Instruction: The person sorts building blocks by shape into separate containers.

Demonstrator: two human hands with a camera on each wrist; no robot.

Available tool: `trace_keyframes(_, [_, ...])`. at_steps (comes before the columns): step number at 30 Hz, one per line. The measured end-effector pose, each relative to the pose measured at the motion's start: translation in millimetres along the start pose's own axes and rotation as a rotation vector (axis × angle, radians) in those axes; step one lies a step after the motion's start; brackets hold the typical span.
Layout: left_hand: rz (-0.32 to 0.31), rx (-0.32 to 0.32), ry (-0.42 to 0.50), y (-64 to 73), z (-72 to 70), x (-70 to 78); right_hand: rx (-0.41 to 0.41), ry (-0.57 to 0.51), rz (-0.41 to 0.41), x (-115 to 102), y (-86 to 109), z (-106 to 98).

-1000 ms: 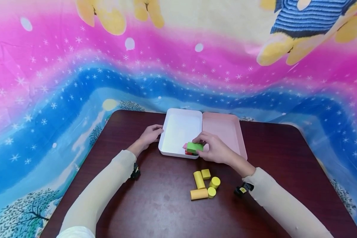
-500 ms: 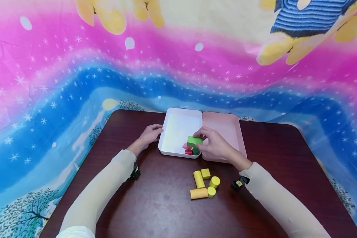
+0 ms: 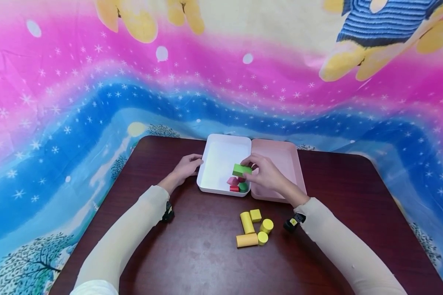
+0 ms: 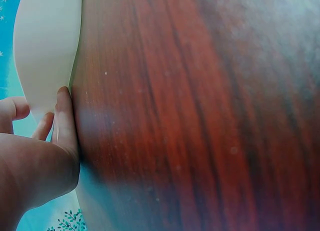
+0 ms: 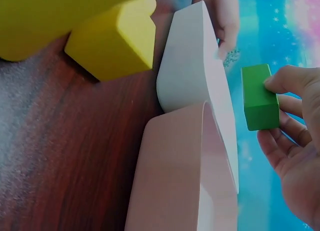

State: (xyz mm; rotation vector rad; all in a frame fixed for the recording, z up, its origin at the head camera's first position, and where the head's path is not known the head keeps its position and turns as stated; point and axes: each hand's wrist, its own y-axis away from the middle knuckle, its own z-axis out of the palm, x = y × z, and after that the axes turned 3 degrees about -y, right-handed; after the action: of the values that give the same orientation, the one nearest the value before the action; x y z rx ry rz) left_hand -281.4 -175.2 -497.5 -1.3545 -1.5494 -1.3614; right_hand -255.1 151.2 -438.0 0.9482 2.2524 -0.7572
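Note:
My right hand [image 3: 266,174] pinches a green rectangular block [image 3: 241,170] between thumb and fingers, above the right side of the white tray [image 3: 221,153]. In the right wrist view the green block [image 5: 260,97] is held clear of both trays. Inside the white tray's near right corner lie a pink block [image 3: 232,181], a red block [image 3: 234,189], a dark green block [image 3: 243,187] and a dark red one [image 3: 240,179], partly hidden. My left hand [image 3: 187,167] touches the white tray's left side; in the left wrist view its fingers [image 4: 63,116] lie against the outer wall.
A pink tray [image 3: 286,159] stands against the white one's right side. Nearer on the dark wooden table [image 3: 192,246] lie several yellow blocks: a cube [image 3: 255,215], cylinders [image 3: 247,223] and an orange-yellow cylinder [image 3: 247,240]. A patterned cloth [image 3: 206,94] hangs behind the table.
My right hand has raised the green block and moved it slightly away from me, uncovering the small blocks in the white tray's corner. The left hand has stayed in place.

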Motion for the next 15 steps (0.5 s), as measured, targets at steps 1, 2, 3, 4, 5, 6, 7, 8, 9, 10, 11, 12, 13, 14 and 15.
trace_keyframes(1, [0.0,-0.001,0.001,0.2,0.1,0.2,0.003,-0.008,0.005,1,-0.8,0])
trace_keyframes(2, [-0.001,-0.001,0.0,0.1,0.2,0.1,0.007,-0.017,0.012,1,-1.5,-1])
trace_keyframes(3, [-0.002,0.0,0.001,0.2,0.1,0.1,0.01,-0.021,0.018,2,-2.3,-1])
trace_keyframes(4, [-0.003,0.0,0.001,0.3,0.1,0.0,0.015,-0.029,0.022,3,-3.2,-1])
trace_keyframes(5, [-0.004,0.0,0.001,0.5,0.0,0.0,0.018,-0.033,0.027,3,-3.9,0])
trace_keyframes(6, [-0.003,0.0,0.0,0.4,-0.1,0.0,0.022,-0.035,0.03,4,-4.6,0])
trace_keyframes(7, [-0.002,0.001,-0.002,0.4,-0.2,0.2,0.026,-0.033,0.035,5,-5.5,0])
trace_keyframes(8, [-0.001,0.0,-0.003,0.3,-0.2,0.2,0.029,-0.032,0.039,6,-6.0,0])
trace_keyframes(9, [-0.001,0.0,-0.004,0.4,-0.2,0.5,0.033,-0.028,0.044,8,-6.8,0])
trace_keyframes(10, [0.0,-0.001,-0.006,0.3,-0.3,0.6,0.035,-0.026,0.047,9,-7.5,0])
trace_keyframes(11, [0.0,-0.001,-0.007,0.0,-0.3,0.6,0.036,-0.021,0.053,10,-8.3,0])
trace_keyframes(12, [0.0,-0.001,-0.007,-0.2,-0.4,0.5,0.037,-0.017,0.059,11,-9.2,0])
trace_keyframes(13, [-0.001,-0.002,-0.006,-0.2,-0.3,0.7,0.038,-0.013,0.065,12,-9.8,-1])
trace_keyframes(14, [-0.003,-0.003,-0.006,-0.3,-0.1,0.7,0.039,-0.009,0.071,13,-10.3,-1])
trace_keyframes(15, [-0.004,-0.003,-0.005,-0.3,-0.1,0.7,0.041,-0.005,0.076,14,-11.1,-1])
